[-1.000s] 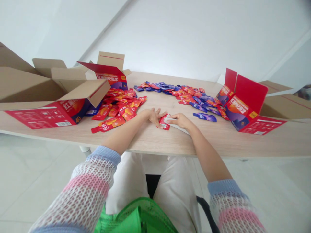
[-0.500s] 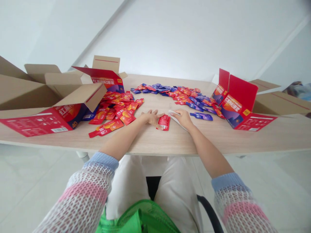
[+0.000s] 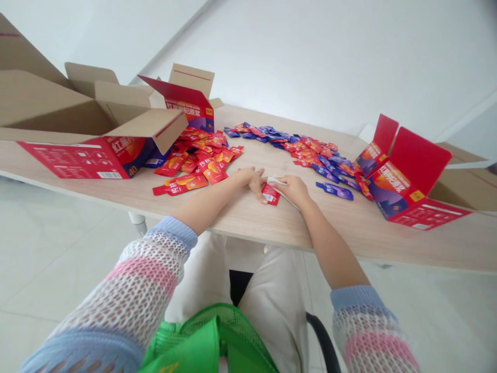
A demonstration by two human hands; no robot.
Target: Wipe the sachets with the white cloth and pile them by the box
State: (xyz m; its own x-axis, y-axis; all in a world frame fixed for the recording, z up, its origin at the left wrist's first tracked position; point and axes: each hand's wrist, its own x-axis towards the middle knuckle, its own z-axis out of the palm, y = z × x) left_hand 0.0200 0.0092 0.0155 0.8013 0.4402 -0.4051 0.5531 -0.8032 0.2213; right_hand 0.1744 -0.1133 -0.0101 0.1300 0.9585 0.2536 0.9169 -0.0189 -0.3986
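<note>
A red sachet (image 3: 271, 196) with white print and a barcode lies on the table in front of me. My left hand (image 3: 254, 182) rests flat at its left side, fingers spread, steadying it against the tabletop. In my right hand (image 3: 294, 190) is a folded white wipe, tissue or cloth; the white wipe (image 3: 276, 181) is pressed over the sachet's upper right part and hides it. Part of the wipe is hidden under my right palm.
Red sachets (image 3: 209, 163) are heaped on the left, beside a large open carton (image 3: 77, 155) and a second carton (image 3: 190, 106). Mixed purple and red sachets (image 3: 310, 150) curve along the back. One purple sachet (image 3: 334, 190) lies near another open carton (image 3: 404, 181) on the right.
My right hand has brought the wipe onto the sachet, where a gap showed before. My left hand stays at the sachet. The view has tilted and shifted.
</note>
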